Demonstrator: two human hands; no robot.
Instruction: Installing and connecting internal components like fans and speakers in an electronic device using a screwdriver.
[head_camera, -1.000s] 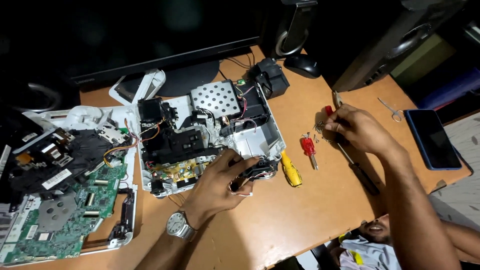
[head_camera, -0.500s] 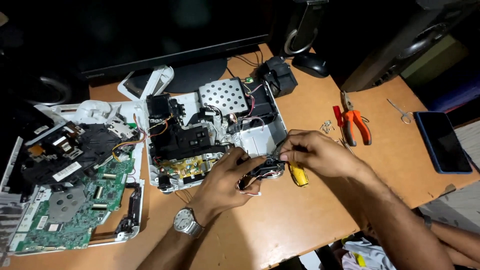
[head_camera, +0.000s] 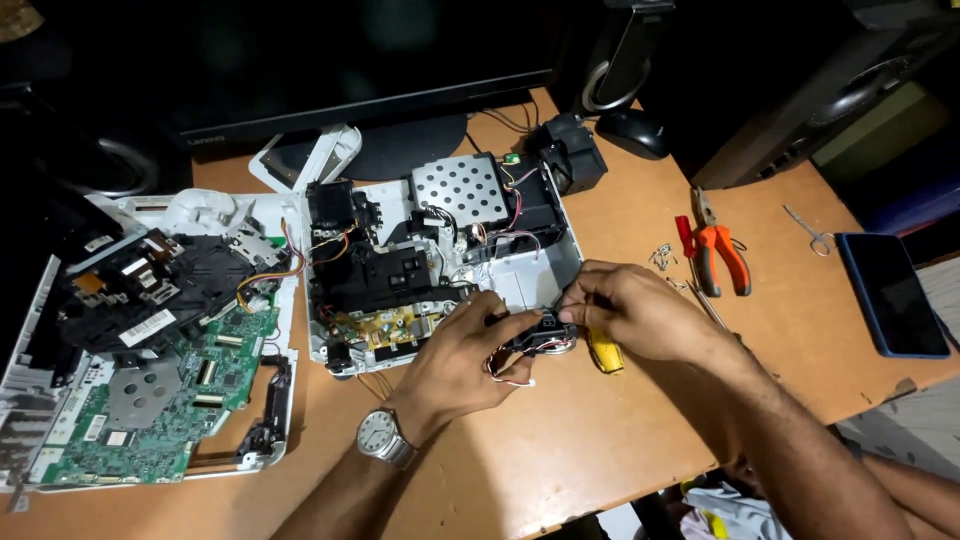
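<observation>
Both hands, the left hand (head_camera: 462, 352) and the right hand (head_camera: 628, 312), pinch a small black part (head_camera: 540, 335) with red and white wires, just off the opened device (head_camera: 440, 265) near the worktop's (head_camera: 600, 440) front edge. Tugging could probably snap those thin wires, or knock the yellow screwdriver (head_camera: 604, 352) beneath off the edge.

We count two hands at work, the left hand (head_camera: 470, 350) and the right hand (head_camera: 635, 310), and one wristwatch (head_camera: 381, 436). We see one opened white device chassis (head_camera: 440, 260), one green circuit board (head_camera: 165, 385), one perforated metal shield (head_camera: 460, 188), one pair of orange-handled pliers (head_camera: 718, 250), one yellow-handled screwdriver (head_camera: 604, 352), one dark smartphone (head_camera: 893, 293), one black computer mouse (head_camera: 635, 130) and one small heap of screws (head_camera: 662, 256).
</observation>
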